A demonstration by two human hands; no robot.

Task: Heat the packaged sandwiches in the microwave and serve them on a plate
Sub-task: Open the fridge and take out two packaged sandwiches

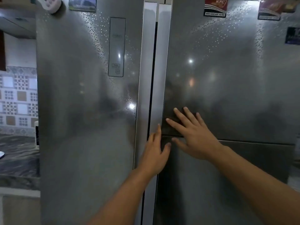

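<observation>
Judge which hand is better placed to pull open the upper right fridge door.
Probably the left hand: its fingers sit at the upper right door's handle edge, while the right hand lies flat on the panel.

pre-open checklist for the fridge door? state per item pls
1. Fridge doors shut: ok, left door and right door both closed.
2. Left hand at the seam by the right door's handle strip: ok, fingers straight, not yet curled round it.
3. Right hand free: ok, flat on the right door, holding nothing.
4. Sandwiches located: cannot tell, none in view.
5. Plate ready: cannot tell, only a white edge on the counter.
</observation>
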